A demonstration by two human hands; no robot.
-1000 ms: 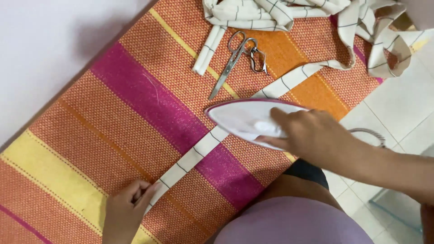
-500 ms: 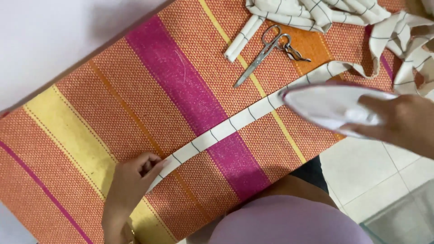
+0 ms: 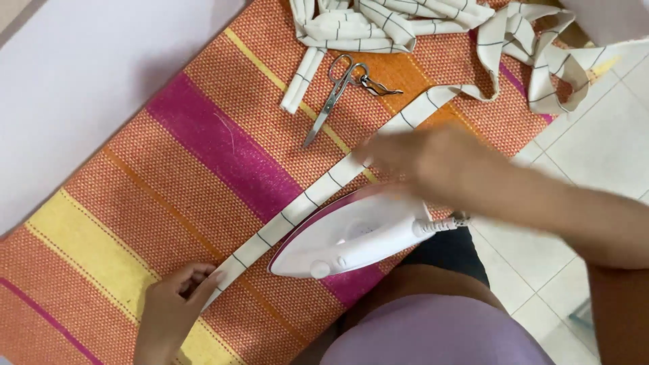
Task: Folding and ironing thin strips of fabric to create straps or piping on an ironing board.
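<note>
A long narrow strip of cream fabric with thin dark grid lines (image 3: pixel 304 199) runs diagonally across a striped woven mat (image 3: pixel 203 149). My left hand (image 3: pixel 172 307) pinches the strip's lower end at the bottom left. A white and pink clothes iron (image 3: pixel 348 236) lies on the mat just below the strip, and neither hand is on it. My right hand (image 3: pixel 422 159) is blurred above the strip, just past the iron's rear end, with its fingertips close to the fabric. I cannot make out its fingers.
Metal scissors (image 3: pixel 334 94) lie on the mat above the strip. A heap of the same checked fabric (image 3: pixel 378 23) sits at the top edge. White floor tiles (image 3: pixel 595 149) lie to the right, a pale surface (image 3: pixel 81 81) to the upper left. The iron's cord (image 3: pixel 460 217) leaves its rear.
My right hand carried the iron along the strip, set it down on the mat and let go. It now hovers over the strip. My left hand has kept its hold.
</note>
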